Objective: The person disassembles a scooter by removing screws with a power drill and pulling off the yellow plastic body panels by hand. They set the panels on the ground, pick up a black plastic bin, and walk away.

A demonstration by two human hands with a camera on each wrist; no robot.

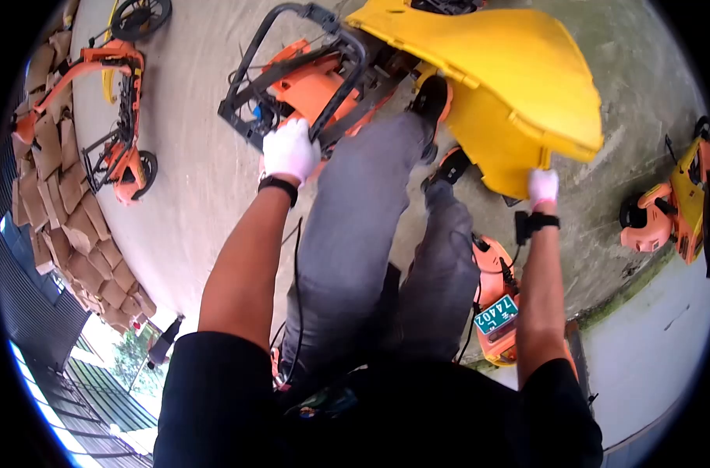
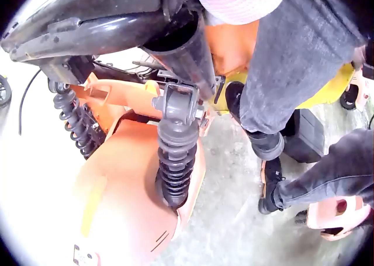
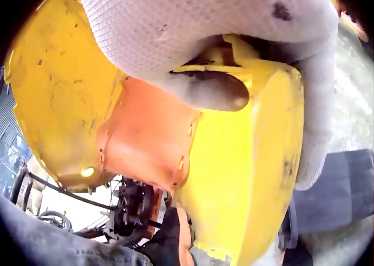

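Observation:
A gloved left hand (image 1: 291, 151) is at the black tubular frame (image 1: 347, 93) of an orange scooter (image 1: 312, 90); the fingers' far side is hidden. In the left wrist view, a shock absorber (image 2: 176, 155) and orange fender (image 2: 123, 190) lie below the glove (image 2: 245, 0). The gloved right hand (image 1: 543, 187) holds the lower edge of a large yellow body panel (image 1: 527, 70). Seen from the right wrist, thumb and fingers of that hand (image 3: 216, 38) pinch the yellow panel's edge (image 3: 234, 178), with an orange section (image 3: 149, 131) beside it.
My shoes (image 1: 431, 97) stand between the scooter and panel. An orange scooter frame (image 1: 125, 117) lies at left, near stacked cardboard (image 1: 82, 226). Another scooter (image 1: 499, 304) with a green plate is close by my leg, and a yellow-orange one (image 1: 667, 203) is at far right.

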